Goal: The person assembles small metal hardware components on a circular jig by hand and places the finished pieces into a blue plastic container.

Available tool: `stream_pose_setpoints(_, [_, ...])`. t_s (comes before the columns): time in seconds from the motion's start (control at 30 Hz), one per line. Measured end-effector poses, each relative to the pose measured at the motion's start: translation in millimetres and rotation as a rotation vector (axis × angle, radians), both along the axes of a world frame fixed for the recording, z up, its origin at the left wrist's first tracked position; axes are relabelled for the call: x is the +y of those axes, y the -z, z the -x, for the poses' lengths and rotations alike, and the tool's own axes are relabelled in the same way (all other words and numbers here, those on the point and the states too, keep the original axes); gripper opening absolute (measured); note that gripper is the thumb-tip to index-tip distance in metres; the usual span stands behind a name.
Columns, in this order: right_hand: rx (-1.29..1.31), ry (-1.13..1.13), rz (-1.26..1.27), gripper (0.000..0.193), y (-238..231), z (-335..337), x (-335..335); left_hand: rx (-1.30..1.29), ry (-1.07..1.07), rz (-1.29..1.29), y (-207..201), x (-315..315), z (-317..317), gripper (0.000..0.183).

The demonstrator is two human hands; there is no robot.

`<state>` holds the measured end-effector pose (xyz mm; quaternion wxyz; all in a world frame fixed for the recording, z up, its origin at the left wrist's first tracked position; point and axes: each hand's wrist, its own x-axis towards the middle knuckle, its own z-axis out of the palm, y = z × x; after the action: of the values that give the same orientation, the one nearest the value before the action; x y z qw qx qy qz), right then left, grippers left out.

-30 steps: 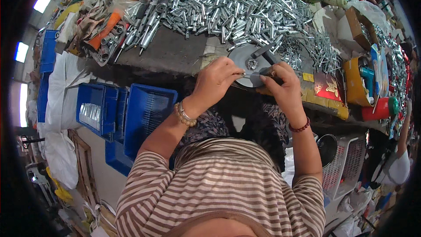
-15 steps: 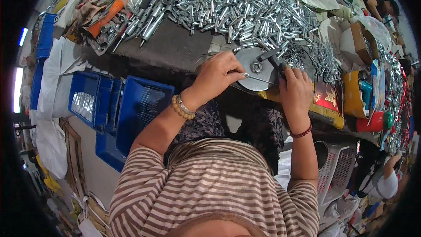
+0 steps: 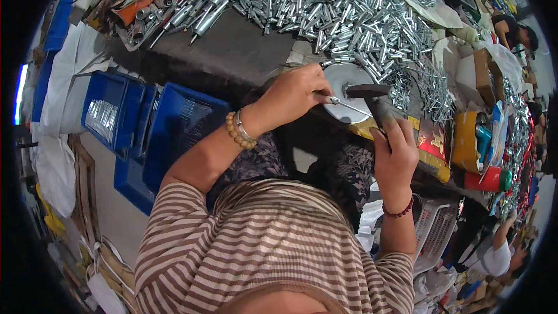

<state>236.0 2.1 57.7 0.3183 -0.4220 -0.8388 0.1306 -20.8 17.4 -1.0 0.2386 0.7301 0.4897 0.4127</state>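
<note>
My left hand (image 3: 296, 94) is closed in a pinch on the end of a thin metal rod (image 3: 354, 107), which points to the right. Under the rod is a round grey metal disc (image 3: 339, 77) at the bench's near edge. My right hand (image 3: 397, 152) is closed round the dark handle of a hammer (image 3: 381, 111), whose head is above the right side of the disc. The hammer head hides the disc's centre in part. A heap of short shiny metal tubes (image 3: 325, 9) lies just beyond the disc.
Longer metal rods and tools (image 3: 203, 14) lie at the far left of the bench. Blue plastic bins (image 3: 185, 139) stand at my left, some with thin metal pieces. To the right are thin metal pins (image 3: 433, 90), a yellow container (image 3: 467, 134) and a red jar (image 3: 485, 178). Other people are at far right.
My right hand has drawn back toward me, and the hammer has turned so its head lies more level over the disc. The left hand keeps its pinch on the rod. The whole view has shifted slightly.
</note>
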Motion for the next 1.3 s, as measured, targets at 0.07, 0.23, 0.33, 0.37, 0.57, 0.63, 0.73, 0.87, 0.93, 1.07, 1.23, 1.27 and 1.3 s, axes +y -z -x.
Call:
stream_pose_setpoints(0.07, [0.024,0.008,-0.093,0.033,5.9,1.7,-0.7,-0.015,0.01,0.007,1.8,1.6,1.5,0.015])
stream_pose_setpoints(0.23, [-0.223,0.012,-0.141,0.025,9.9,3.7,2.7,-0.018,0.028,0.07,-1.3,1.3,1.9,0.016])
stream_pose_setpoints(0.33, [-0.019,0.03,-0.212,0.038,6.2,6.1,0.0,-0.048,0.031,0.031,2.3,2.5,2.3,0.015])
stream_pose_setpoints(0.37, [0.103,0.058,-0.239,0.051,5.8,5.7,-2.2,-0.069,0.053,0.045,2.5,4.0,3.1,0.014])
stream_pose_setpoints(0.57, [-0.135,0.09,0.03,0.035,18.0,-4.5,35.4,-0.039,0.05,0.075,-6.7,-1.0,3.2,0.011])
stream_pose_setpoints(0.63, [-0.239,0.107,-0.076,0.029,16.6,-4.0,34.2,-0.035,0.044,0.091,-8.0,-2.7,1.0,0.011])
stream_pose_setpoints(0.73, [-0.297,0.06,-0.199,0.019,15.0,6.2,18.4,-0.005,0.014,0.07,-6.2,-4.0,1.3,0.011])
stream_pose_setpoints(0.87, [-0.162,0.009,0.066,0.019,27.3,9.3,-2.2,-0.002,-0.048,-0.039,1.5,-6.0,-4.7,0.015])
stream_pose_setpoints(0.93, [0.088,-0.023,0.583,0.02,24.7,11.2,-9.3,0.025,-0.099,-0.155,3.7,-14.7,-14.4,0.02])
stream_pose_setpoints(1.07, [0.349,-0.003,1.047,0.017,32.6,18.3,-19.7,-0.227,-0.29,0.03,9.5,-53.0,-34.0,0.038])
stream_pose_setpoints(1.23, [0.475,0.002,1.095,0.017,33.8,25.5,-31.6,-0.718,-0.233,0.477,0.4,-63.2,-43.8,0.053])
stream_pose_setpoints(1.27, [0.493,0.013,1.1,0.017,34.7,27.6,-33.1,-0.823,-0.216,0.528,0.6,-63.5,-43.1,0.055])
stream_pose_setpoints(1.3, [0.489,0.004,1.103,0.017,35.0,29.5,-34.2,-0.824,-0.225,0.525,2.3,-63.5,-41.7,0.055])
